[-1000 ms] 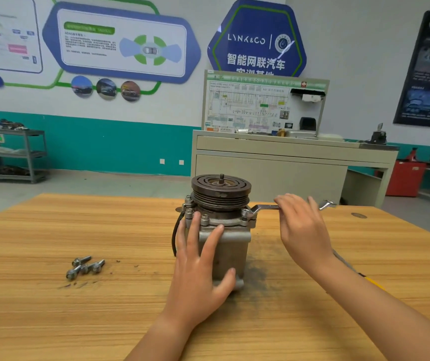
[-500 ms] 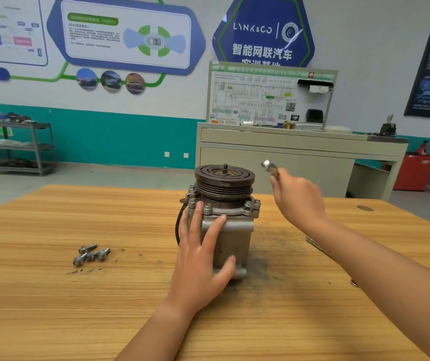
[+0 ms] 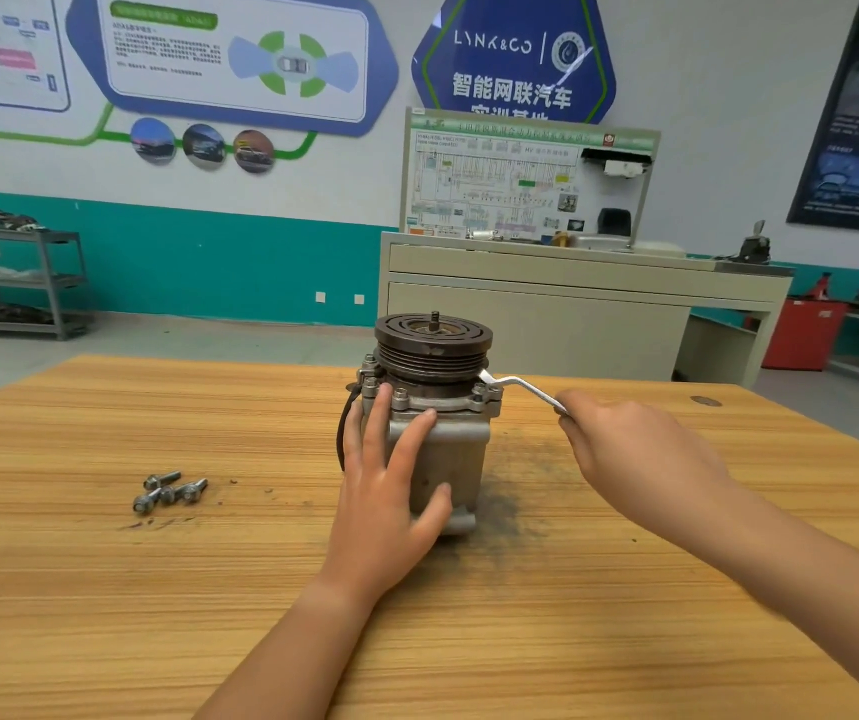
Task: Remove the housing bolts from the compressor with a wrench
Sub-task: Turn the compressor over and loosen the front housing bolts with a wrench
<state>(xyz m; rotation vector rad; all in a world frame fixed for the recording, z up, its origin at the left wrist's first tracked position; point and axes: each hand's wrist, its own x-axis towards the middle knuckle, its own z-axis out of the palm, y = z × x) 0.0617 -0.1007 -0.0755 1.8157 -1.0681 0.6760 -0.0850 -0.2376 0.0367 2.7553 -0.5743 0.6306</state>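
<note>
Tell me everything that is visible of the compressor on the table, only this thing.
The compressor stands upright on the wooden table, a grey metal block with a dark grooved pulley and short shaft on top. Bolts sit in the flange below the pulley. A black cable loops down its left side. The left hand rests open against its front; the wrench, held by the right hand, meets a bolt at its right corner.

A light wooden table fills the foreground. Behind it stands a long beige metal cabinet that carries a white wiring-diagram board. A grey metal shelf rack stands at far left, a red box at far right.
</note>
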